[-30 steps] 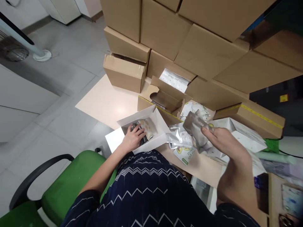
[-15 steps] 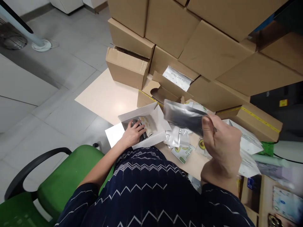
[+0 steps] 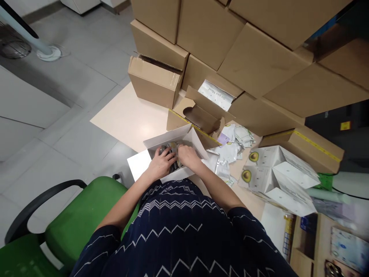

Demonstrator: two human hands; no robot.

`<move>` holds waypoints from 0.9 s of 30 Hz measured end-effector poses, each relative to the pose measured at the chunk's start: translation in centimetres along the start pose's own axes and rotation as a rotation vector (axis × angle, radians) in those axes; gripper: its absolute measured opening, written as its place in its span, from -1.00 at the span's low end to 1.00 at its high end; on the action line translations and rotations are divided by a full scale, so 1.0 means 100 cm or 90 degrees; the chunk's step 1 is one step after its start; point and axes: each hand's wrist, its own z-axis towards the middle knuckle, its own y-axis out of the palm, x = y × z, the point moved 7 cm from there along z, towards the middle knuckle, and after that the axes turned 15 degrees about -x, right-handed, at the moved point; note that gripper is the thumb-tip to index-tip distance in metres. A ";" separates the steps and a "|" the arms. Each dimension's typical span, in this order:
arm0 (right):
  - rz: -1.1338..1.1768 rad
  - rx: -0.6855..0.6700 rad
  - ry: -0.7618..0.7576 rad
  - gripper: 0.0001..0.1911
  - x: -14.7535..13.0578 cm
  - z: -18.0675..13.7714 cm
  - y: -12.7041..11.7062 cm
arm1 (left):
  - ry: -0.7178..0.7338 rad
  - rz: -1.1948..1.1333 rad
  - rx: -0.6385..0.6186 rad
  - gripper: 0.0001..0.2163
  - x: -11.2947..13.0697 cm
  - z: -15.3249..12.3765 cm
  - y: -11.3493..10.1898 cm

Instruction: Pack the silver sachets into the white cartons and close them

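A small open white box (image 3: 173, 139) sits at the near edge of the table (image 3: 129, 119), right in front of me. Both my hands are inside it. My left hand (image 3: 161, 162) lies with fingers spread flat on the foil pouches (image 3: 172, 148) packed in the box. My right hand (image 3: 188, 156) presses down beside it on the same pouches, with its fingers curled into the box and mostly hidden. The silver pouch it carried is no longer visible apart from the others.
Loose silver and avocado-print pouches (image 3: 230, 148) lie right of the box. Flat white avocado cartons (image 3: 276, 173) sit further right. An open brown carton (image 3: 198, 115) stands behind, with stacked brown boxes (image 3: 248, 57) beyond. A green chair (image 3: 75, 231) is at my left.
My right hand brought the silver pouch from the pile on the right over to the white box and lowered it inside. My left hand stayed in the box.
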 end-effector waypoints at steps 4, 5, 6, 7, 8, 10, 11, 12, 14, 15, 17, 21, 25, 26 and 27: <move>0.036 -0.062 -0.008 -0.65 0.016 0.034 0.016 | -0.008 0.003 -0.022 -0.48 0.001 0.000 0.001; 0.048 -0.059 -0.003 -0.62 0.020 0.037 0.017 | -0.011 0.005 -0.027 -0.47 0.001 0.000 0.001; 0.066 -0.057 0.002 -0.58 0.024 0.039 0.018 | -0.015 0.008 -0.032 -0.44 0.001 0.000 0.001; 0.089 -0.057 0.002 -0.56 0.027 0.039 0.020 | -0.018 0.013 -0.036 -0.41 0.001 0.001 0.001; 0.114 -0.058 -0.007 -0.55 0.028 0.038 0.021 | -0.021 0.018 -0.040 -0.37 0.001 0.002 0.001; 0.158 -0.055 -0.056 -0.56 0.025 0.029 0.023 | -0.024 0.028 -0.048 -0.30 0.001 0.004 0.001; 0.169 -0.046 -0.085 -0.58 0.022 0.020 0.021 | -0.024 0.031 -0.054 -0.28 0.000 0.005 0.001; 0.170 -0.033 -0.111 -0.61 0.020 0.007 0.018 | -0.022 0.033 -0.059 -0.27 0.000 0.006 0.002; 0.162 -0.020 -0.187 -0.66 0.018 -0.029 0.005 | -0.019 0.034 -0.069 -0.30 -0.001 0.007 0.002; 0.164 -0.023 -0.244 -0.68 0.017 -0.051 -0.005 | -0.020 0.033 -0.073 -0.33 -0.002 0.007 0.003; 0.196 -0.040 -0.414 -0.70 0.020 -0.101 -0.033 | -0.025 0.030 -0.077 -0.36 -0.003 0.008 0.002; 0.265 0.237 -0.376 -0.66 0.078 -0.147 -0.128 | -0.028 0.034 -0.082 -0.37 -0.002 0.007 0.000; 0.105 0.269 -0.146 -0.72 0.109 -0.072 -0.179 | -0.033 0.041 -0.082 -0.37 -0.002 0.007 -0.003; 0.048 0.202 -0.130 -0.74 0.107 -0.038 -0.180 | -0.035 0.042 -0.081 -0.37 -0.002 0.007 -0.003; -0.002 0.136 -0.110 -0.76 0.103 -0.004 -0.177 | -0.036 0.042 -0.081 -0.37 -0.002 0.007 -0.003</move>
